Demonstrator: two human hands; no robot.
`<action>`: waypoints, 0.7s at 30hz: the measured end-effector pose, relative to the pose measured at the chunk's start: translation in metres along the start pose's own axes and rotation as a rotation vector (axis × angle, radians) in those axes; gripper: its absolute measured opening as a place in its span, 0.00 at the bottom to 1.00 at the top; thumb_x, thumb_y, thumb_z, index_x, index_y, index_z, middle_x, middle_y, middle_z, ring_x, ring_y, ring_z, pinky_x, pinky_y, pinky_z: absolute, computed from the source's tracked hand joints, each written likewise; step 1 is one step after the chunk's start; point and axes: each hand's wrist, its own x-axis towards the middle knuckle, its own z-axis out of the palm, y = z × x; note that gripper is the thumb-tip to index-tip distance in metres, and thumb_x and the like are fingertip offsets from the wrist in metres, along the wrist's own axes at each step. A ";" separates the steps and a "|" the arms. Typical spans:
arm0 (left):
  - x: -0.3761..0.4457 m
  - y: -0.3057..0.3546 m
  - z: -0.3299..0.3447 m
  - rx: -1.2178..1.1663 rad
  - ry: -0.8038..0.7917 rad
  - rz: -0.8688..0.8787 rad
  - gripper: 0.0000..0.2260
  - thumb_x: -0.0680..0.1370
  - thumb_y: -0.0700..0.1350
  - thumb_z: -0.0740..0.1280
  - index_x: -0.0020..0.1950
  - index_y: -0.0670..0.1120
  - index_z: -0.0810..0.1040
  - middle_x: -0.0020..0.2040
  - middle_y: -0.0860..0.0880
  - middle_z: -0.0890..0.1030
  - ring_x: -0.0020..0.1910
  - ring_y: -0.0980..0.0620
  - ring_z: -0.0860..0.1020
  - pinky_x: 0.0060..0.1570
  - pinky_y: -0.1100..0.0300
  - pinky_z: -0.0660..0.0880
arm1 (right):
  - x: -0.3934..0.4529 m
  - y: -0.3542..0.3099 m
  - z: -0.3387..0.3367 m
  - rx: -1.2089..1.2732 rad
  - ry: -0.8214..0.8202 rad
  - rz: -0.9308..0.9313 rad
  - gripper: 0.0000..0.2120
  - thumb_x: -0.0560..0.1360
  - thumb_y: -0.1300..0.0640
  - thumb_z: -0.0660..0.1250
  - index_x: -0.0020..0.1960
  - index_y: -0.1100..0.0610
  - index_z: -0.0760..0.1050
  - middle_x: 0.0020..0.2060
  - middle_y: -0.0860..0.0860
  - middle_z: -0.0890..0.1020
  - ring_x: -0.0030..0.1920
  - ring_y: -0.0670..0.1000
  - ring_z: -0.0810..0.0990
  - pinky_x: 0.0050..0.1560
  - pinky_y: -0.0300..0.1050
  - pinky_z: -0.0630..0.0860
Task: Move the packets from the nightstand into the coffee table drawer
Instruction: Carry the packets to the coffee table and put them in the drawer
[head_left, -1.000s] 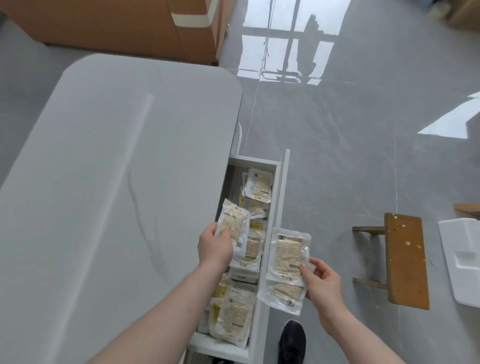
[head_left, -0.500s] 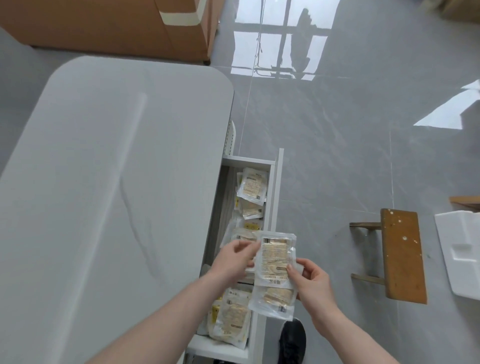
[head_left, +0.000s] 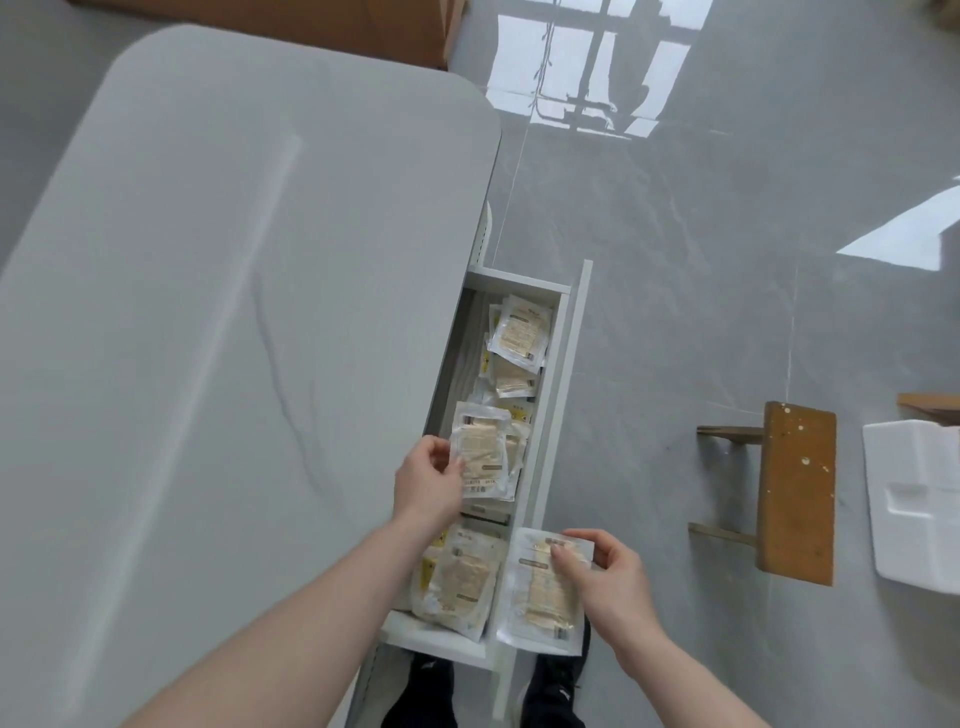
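Nearest, the right hand (head_left: 608, 577) pinches one packet (head_left: 543, 592) just outside the drawer (head_left: 558, 415) front. Further in, the left hand (head_left: 428, 480) grips another packet (head_left: 480, 454) over the drawer's middle. Beyond, several packets (head_left: 519, 338) already lie inside; two remain to drop.

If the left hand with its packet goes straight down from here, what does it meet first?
Most likely the packets already lying in the drawer: the left hand holds its packet right above that pile, though depth is unclear.

head-worn view, looking steeply down (wide-angle), near the open drawer (head_left: 558, 395), floor (head_left: 727, 260) beyond
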 end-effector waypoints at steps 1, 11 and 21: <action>0.006 0.003 0.002 0.066 -0.033 0.014 0.05 0.81 0.47 0.70 0.55 0.49 0.76 0.50 0.54 0.82 0.54 0.50 0.82 0.50 0.58 0.77 | -0.002 0.000 -0.001 -0.008 -0.001 -0.004 0.05 0.76 0.57 0.76 0.51 0.51 0.83 0.44 0.49 0.88 0.41 0.47 0.88 0.40 0.44 0.83; -0.022 -0.040 -0.039 0.387 -0.087 0.100 0.14 0.78 0.49 0.70 0.63 0.55 0.76 0.59 0.59 0.81 0.52 0.55 0.81 0.55 0.53 0.81 | -0.012 0.010 0.021 -0.186 -0.015 -0.014 0.01 0.81 0.54 0.70 0.50 0.50 0.81 0.46 0.49 0.86 0.43 0.48 0.86 0.43 0.45 0.85; -0.075 -0.111 -0.102 0.460 -0.065 0.048 0.12 0.79 0.46 0.66 0.61 0.55 0.78 0.58 0.60 0.81 0.46 0.61 0.80 0.50 0.58 0.78 | -0.028 0.012 0.070 -0.608 -0.114 -0.065 0.32 0.81 0.54 0.69 0.80 0.49 0.60 0.77 0.48 0.68 0.75 0.53 0.70 0.71 0.50 0.71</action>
